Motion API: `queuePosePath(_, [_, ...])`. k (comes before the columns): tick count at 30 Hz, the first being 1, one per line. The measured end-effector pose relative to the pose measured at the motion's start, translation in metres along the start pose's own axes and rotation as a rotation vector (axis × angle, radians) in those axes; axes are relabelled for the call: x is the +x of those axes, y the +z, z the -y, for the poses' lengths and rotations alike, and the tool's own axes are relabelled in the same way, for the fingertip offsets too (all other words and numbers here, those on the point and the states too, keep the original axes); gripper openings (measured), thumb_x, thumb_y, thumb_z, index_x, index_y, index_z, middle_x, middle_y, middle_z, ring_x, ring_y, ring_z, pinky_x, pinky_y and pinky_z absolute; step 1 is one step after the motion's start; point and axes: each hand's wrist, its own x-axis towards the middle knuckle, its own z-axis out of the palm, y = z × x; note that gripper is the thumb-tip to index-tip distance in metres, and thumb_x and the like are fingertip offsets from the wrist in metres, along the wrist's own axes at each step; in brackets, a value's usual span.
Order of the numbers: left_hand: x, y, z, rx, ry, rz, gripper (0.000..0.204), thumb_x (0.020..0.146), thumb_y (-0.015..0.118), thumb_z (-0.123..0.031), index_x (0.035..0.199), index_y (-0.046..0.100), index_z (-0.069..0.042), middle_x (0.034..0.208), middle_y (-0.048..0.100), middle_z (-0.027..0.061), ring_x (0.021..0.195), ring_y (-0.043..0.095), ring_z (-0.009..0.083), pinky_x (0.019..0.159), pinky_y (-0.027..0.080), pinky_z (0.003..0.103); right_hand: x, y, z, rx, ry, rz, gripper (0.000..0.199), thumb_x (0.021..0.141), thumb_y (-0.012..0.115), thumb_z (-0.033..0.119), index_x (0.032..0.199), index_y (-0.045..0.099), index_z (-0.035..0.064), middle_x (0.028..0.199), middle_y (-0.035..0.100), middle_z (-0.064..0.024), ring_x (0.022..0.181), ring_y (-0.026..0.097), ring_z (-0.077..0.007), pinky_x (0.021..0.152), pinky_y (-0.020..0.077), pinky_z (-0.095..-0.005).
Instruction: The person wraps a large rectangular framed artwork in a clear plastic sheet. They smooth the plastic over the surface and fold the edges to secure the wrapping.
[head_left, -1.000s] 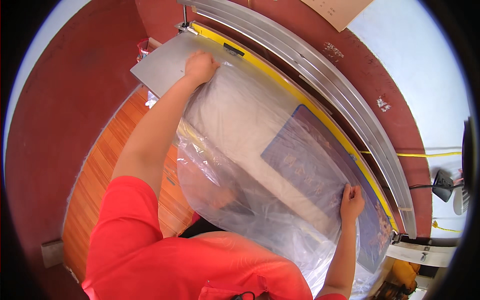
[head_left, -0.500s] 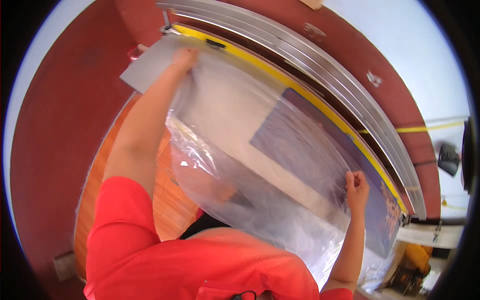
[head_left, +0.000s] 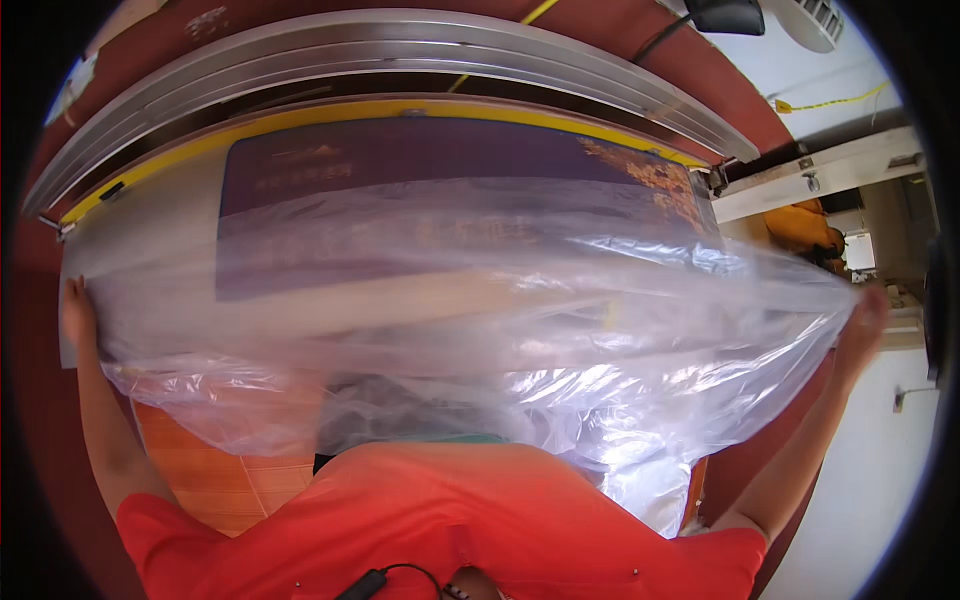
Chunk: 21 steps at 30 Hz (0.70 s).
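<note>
A clear plastic sheet is stretched wide in front of my body, with shiny creases along its near edge. My left hand is closed on the sheet's left side, beside the pale end of the bench. At the far right my right hand, somewhat blurred, is closed on the sheet's gathered corner, and folds run taut toward it. Under the film, partly veiled, lies a dark purple-blue printed sheet with an orange leafy pattern at its right end. It rests on a pale bench top.
A yellow strip edges the bench's far side, with a long silver metal rail beyond it. At the right stand a white beam and an orange object. Orange wood-look flooring shows near my left arm.
My right hand has moved outward to the right, drawing the plastic sheet wider. My left hand is now lower at the bench's left end. The view has turned, so the bench lies more level.
</note>
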Motion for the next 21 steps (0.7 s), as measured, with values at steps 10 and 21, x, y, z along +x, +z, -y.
queuePosePath(10, [0.001,-0.007,-0.006,0.001,0.098,-0.056,0.03,0.085,0.04,-0.029,0.08,0.047,-0.001,0.071,0.05,0.0181,0.062,0.047,0.0347,0.057,0.037,0.039,-0.157,0.183,0.134,0.264,-0.237,0.706,0.066,0.078,0.043,0.044,0.128,0.023,0.0063,0.132,0.024,-0.0114,0.123,0.019,-0.0299,0.097,0.015,-0.0469])
queuePosePath(21, [0.001,-0.018,-0.006,0.051,0.02,0.023,0.032,0.086,0.038,-0.033,0.085,0.05,-0.003,0.077,0.054,0.0165,0.07,0.053,0.0333,0.06,0.04,0.038,-0.114,0.23,0.223,0.524,-0.381,0.578,0.064,0.078,0.042,0.048,0.122,0.033,0.0024,0.128,0.03,-0.0138,0.121,0.022,-0.0312,0.097,0.0159,-0.0467])
